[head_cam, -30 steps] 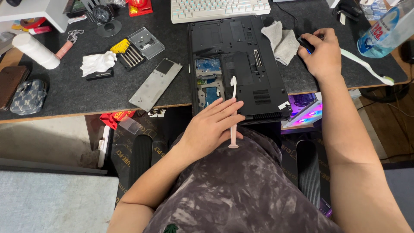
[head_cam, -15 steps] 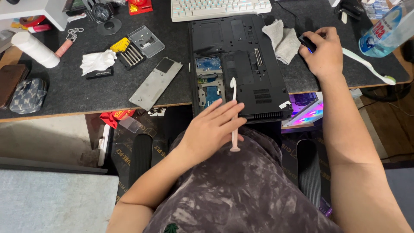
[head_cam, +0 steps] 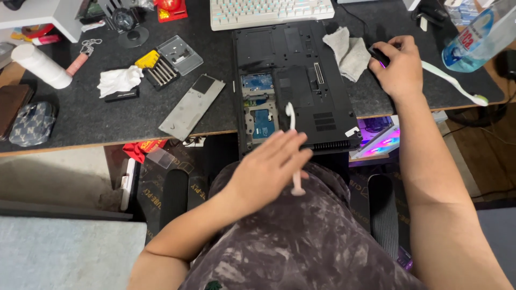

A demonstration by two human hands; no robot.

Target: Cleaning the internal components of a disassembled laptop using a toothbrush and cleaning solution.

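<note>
The right hand (head_cam: 402, 69) is covering most of a small dark thing (head_cam: 378, 53), so I can't tell what it is. The left hand (head_cam: 271, 171) is hiding the middle of the white brush (head_cam: 291, 115). The keyboard (head_cam: 269, 11) and plastic bottle (head_cam: 475, 40) are getting cut off by the frame edge.
</note>
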